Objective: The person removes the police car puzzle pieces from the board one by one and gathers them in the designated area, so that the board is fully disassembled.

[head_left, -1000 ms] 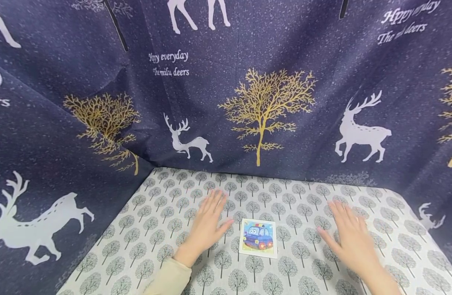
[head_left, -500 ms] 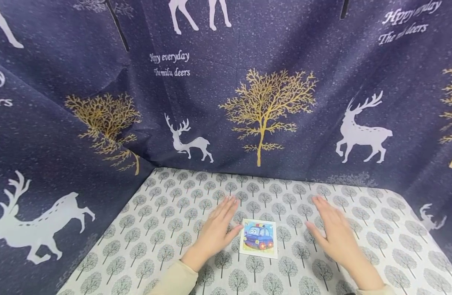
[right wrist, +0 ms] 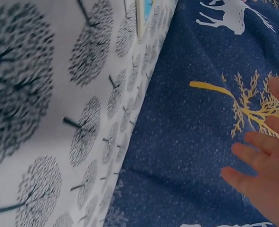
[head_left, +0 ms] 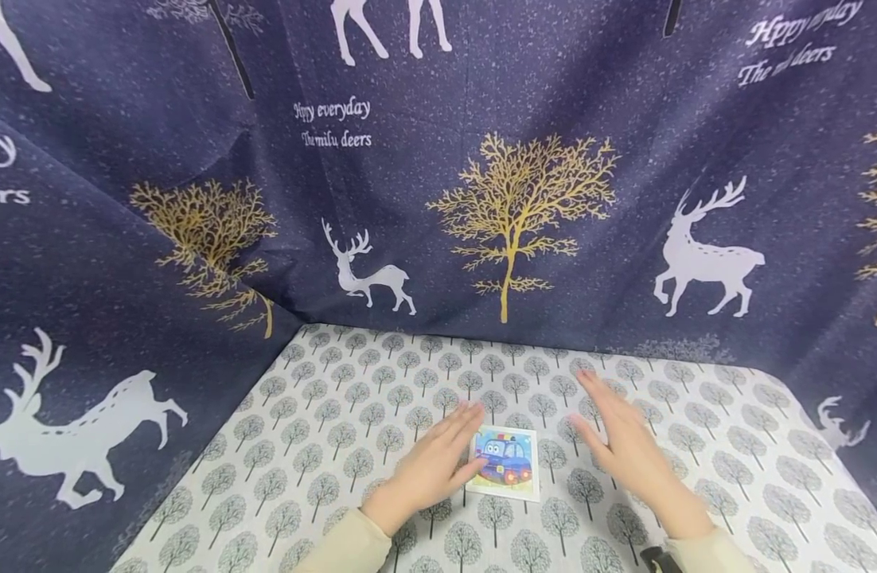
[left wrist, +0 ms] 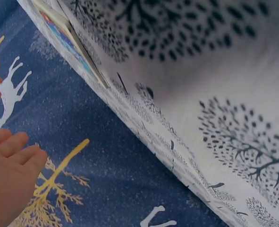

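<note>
A small square picture puzzle with a white frame [head_left: 506, 465] lies flat on the table; it shows a blue cartoon car with a light bar on its roof. My left hand [head_left: 434, 461] is over its left edge, thumb stretched across part of the picture, and hides that side in the head view. Whether the thumb touches it, I cannot tell. To the right of the puzzle, apart from it, my right hand [head_left: 628, 454] hovers with straight fingers and holds nothing. The left wrist view shows the puzzle [left wrist: 73, 42] edge-on beyond the left hand [left wrist: 12, 175].
A white cloth with grey trees [head_left: 324, 446] covers the table. Behind and to the left hangs a dark blue curtain [head_left: 410, 183] printed with deer and golden trees. A dark band [head_left: 659, 559] sits at the right wrist by the sleeve.
Both hands have moved inward, toward each other. The left hand has come from beside the puzzle to over its left edge. The right hand has shifted left. The puzzle stays put.
</note>
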A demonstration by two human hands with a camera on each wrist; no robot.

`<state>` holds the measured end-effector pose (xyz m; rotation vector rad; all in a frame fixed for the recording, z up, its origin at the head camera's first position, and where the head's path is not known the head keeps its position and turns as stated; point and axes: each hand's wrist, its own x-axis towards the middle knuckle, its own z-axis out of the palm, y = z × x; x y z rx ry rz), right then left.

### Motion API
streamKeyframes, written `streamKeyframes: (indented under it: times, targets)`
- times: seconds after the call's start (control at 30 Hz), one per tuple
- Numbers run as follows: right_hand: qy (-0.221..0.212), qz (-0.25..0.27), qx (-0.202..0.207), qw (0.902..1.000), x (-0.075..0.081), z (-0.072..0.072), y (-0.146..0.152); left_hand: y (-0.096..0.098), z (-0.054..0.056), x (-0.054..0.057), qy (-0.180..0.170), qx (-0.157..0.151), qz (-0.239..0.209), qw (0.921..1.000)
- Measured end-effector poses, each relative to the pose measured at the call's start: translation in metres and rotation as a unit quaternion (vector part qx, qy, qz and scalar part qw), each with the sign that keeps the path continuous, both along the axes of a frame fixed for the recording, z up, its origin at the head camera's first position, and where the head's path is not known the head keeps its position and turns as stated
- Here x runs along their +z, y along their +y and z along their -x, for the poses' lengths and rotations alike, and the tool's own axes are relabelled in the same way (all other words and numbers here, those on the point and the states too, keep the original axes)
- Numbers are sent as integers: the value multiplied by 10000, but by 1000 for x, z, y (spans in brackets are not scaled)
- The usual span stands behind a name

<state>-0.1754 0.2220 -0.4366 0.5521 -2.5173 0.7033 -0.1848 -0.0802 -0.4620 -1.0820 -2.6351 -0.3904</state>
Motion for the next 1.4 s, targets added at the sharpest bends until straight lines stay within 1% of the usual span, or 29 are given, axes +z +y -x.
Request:
streamKeyframes:
  times: [0.07,0.2,0.27,0.43,0.6,0.77,0.8,0.93,0.97,1.07,1.17,1.3,1.4]
  targets:
    - [-82,52,65,9999,1,2,-3,1,-1,-2,4,-88,79,9999]
    - [-389,216,250,9987,0,7,-9,3,-3,-7,-15,-234,215,9995]
    - [-590,277,344,9973,-1,9,-12,4,-5,-9,-76,-289,330,9990]
    - [-877,503,608,9930,-7,17,-19,6,-7,-14,-287,-438,721,9960]
    - [-994,629,805,9898,-17,25,-25,9,-11,-19,-451,-693,1044,9911]
    - [-960,859,1187,9845,-26,35,-31,11,-15,-21,-636,-937,1251,9857]
    - [-934,889,1247,9838,-27,37,-32,12,-15,-21,-639,-967,1314,9845]
    - [-972,997,1483,9791,-32,44,-37,14,-17,-21,-841,-1030,1527,9793]
    - [-1028,1022,1543,9773,-33,46,-38,14,-17,-21,-873,-1029,1600,9778]
    - [-1374,1168,1799,9670,-37,51,-41,17,-19,-21,-984,-999,1798,9736]
    - [-1790,1282,2055,9536,-40,56,-44,19,-20,-21,-1095,-985,1975,9692]
    - [-2169,1289,2410,9372,-43,63,-50,20,-21,-20,-1306,-962,2064,9649]
    - [-2365,1239,2655,9264,-45,66,-55,20,-22,-20,-1360,-927,2070,9644]
